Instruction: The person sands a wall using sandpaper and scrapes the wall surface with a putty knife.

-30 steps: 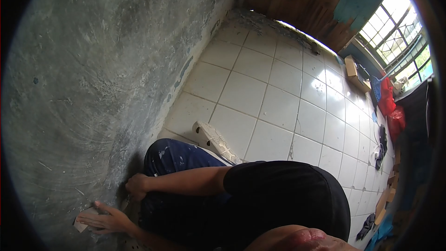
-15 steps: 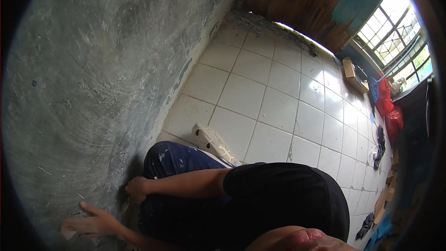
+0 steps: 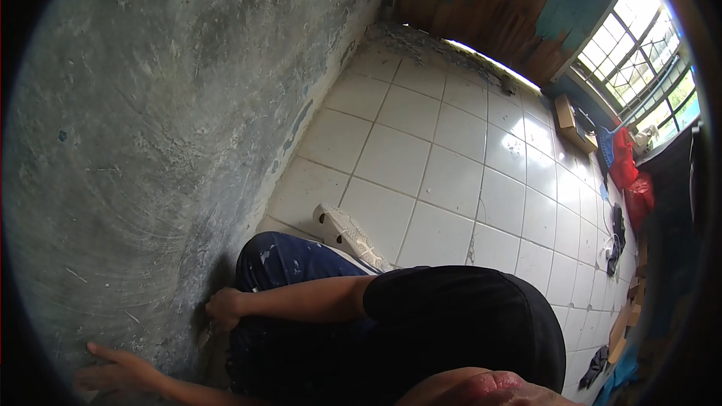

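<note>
My left hand (image 3: 113,374) lies against the grey wall (image 3: 150,143) at the lower left, thumb spread out and fingers partly lost in shadow and blur. Half a second ago a pale flat piece, like folded paper or sandpaper, showed under its fingers; now it is hardly visible. Close to the wall's foot, my right hand (image 3: 223,308) is closed beside my bent knee. Its fingertips are turned away, so what they hold, if anything, is hidden. Dark blue trousers (image 3: 282,259) with white paint marks cover the knee.
White floor tiles (image 3: 398,150) stretch away to the right of the wall. A pale shoe (image 3: 350,237) shows beside my knee. Farther off are a worn wooden door (image 3: 489,7), a barred window (image 3: 635,45), a cardboard box (image 3: 573,124) and red bags (image 3: 639,195).
My left hand has slid left along the wall, toward the edge of the view, and the pale piece under it has dropped out of clear sight. My right hand has barely moved.
</note>
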Tool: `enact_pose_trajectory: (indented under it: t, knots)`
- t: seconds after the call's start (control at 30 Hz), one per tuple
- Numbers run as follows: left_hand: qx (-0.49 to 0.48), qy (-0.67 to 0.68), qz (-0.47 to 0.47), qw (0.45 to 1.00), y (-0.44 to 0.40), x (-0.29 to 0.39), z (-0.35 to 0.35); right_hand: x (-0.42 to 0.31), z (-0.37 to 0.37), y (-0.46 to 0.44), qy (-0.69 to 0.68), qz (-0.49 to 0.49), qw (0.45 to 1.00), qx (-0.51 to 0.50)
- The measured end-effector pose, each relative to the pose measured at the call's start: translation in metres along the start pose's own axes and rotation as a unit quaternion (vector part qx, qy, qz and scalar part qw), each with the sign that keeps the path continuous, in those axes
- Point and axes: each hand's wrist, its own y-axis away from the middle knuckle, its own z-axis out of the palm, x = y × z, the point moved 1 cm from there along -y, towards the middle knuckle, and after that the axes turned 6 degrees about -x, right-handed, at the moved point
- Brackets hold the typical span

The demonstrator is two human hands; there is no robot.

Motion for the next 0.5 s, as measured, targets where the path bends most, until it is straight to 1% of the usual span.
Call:
enact_pose_trajectory:
  t: [0.03, 0.07, 0.13, 0.17, 0.23, 0.27, 0.3, 0.33, 0.37, 0.43, 0.5]
  knots:
    - [0.016, 0.03, 0.0, 0.999, -0.002, 0.003, -0.001, 0.0, 0.0, -0.001, 0.0, 0.0, 1.0, 0.0]
    - [0.016, 0.03, 0.001, 0.999, 0.004, 0.006, -0.003, 0.0, 0.0, -0.002, -0.003, -0.001, 1.0, 0.0]
    - [-0.032, -0.001, 0.009, 0.999, 0.035, 0.015, -0.004, 0.001, 0.001, -0.003, -0.008, -0.002, 1.0, -0.001]
    - [-0.034, -0.001, 0.009, 0.999, 0.055, 0.017, -0.004, 0.0, -0.002, -0.001, -0.004, -0.002, 1.0, -0.005]
    - [-0.107, -0.033, 0.017, 0.994, 0.101, 0.017, -0.005, 0.0, -0.001, 0.001, 0.0, -0.001, 1.0, -0.013]
    - [-0.109, -0.034, 0.017, 0.993, 0.121, 0.015, -0.006, -0.002, -0.002, 0.003, -0.004, 0.004, 1.0, -0.011]
    - [-0.142, -0.031, 0.029, 0.989, 0.139, 0.01, -0.006, -0.003, -0.003, 0.004, -0.006, 0.008, 1.0, -0.007]
    - [-0.174, -0.029, 0.04, 0.984, 0.147, 0.008, -0.009, -0.003, -0.002, 0.003, -0.006, 0.006, 1.0, -0.007]
    - [-0.171, -0.029, 0.04, 0.984, 0.15, 0.003, -0.011, -0.002, -0.001, 0.002, -0.003, 0.005, 1.0, -0.01]
    - [-0.202, -0.063, 0.058, 0.976, 0.15, 0.0, -0.013, -0.002, -0.002, 0.001, 0.001, 0.002, 1.0, -0.008]
    - [-0.181, -0.063, 0.048, 0.98, 0.134, -0.003, -0.01, -0.001, -0.001, 0.002, 0.006, -0.001, 1.0, -0.003]
